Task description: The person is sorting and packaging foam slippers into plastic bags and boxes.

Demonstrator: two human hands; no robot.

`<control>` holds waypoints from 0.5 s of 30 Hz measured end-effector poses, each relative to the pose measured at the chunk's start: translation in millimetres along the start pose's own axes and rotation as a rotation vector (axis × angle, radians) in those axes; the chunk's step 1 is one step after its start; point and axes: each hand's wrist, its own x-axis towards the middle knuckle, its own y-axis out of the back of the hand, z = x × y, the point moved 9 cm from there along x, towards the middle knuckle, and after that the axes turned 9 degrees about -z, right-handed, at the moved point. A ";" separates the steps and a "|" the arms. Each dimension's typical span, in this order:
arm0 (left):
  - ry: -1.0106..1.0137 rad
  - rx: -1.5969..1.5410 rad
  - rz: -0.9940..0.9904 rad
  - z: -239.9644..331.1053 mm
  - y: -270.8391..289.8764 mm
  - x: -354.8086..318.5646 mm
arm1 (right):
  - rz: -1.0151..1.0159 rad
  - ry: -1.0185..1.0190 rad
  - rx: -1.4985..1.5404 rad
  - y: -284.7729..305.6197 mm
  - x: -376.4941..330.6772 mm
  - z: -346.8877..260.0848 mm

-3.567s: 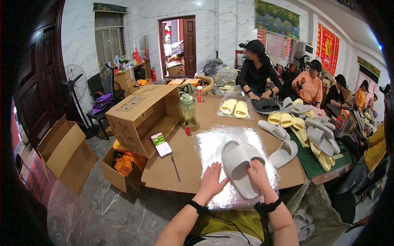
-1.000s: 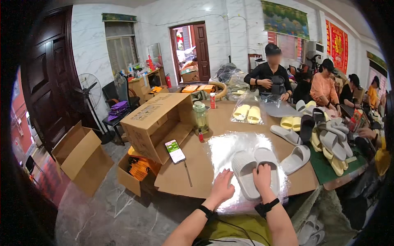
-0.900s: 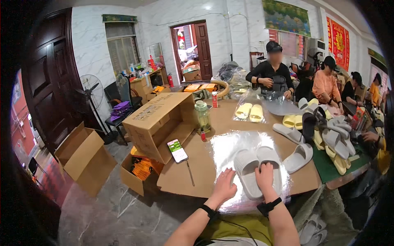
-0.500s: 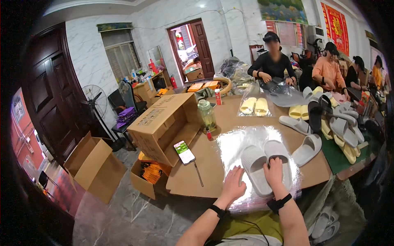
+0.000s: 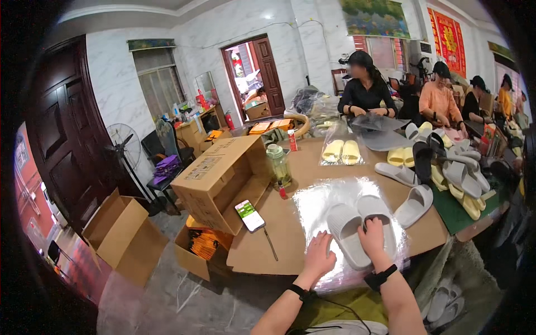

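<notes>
A pair of light grey slippers lies side by side, toes away from me, on a stack of shiny clear plastic bags. My right hand grips them where they meet, its fingers hooked at the foot openings of the left slipper and the right slipper. Flat on the bags, just left of the left slipper, rests my left hand, fingers stretched out and holding nothing. Another grey slipper lies to the right, with one more grey slipper beyond it.
A cardboard box lies on its side at the left, near a phone and a green-lidded bottle. Bagged yellow slippers lie farther back. Mixed slippers pile up at right. Across the table, a person in black handles plastic bags.
My hands keep nearly the same place on the bags and slippers. The view has shifted slightly. Across the table, the person in black has turned their head to the left.
</notes>
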 end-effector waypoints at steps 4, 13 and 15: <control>0.012 -0.029 0.034 2.4 2.1 -1.0 | -0.011 -0.007 -0.032 -1.9 -0.6 2.1; 0.002 -0.011 0.069 -4.9 0.1 -2.7 | -0.004 -0.016 0.023 -4.7 0.3 5.2; -0.007 -0.014 0.081 -4.2 1.5 -1.4 | -0.015 -0.024 0.016 -4.3 1.5 7.4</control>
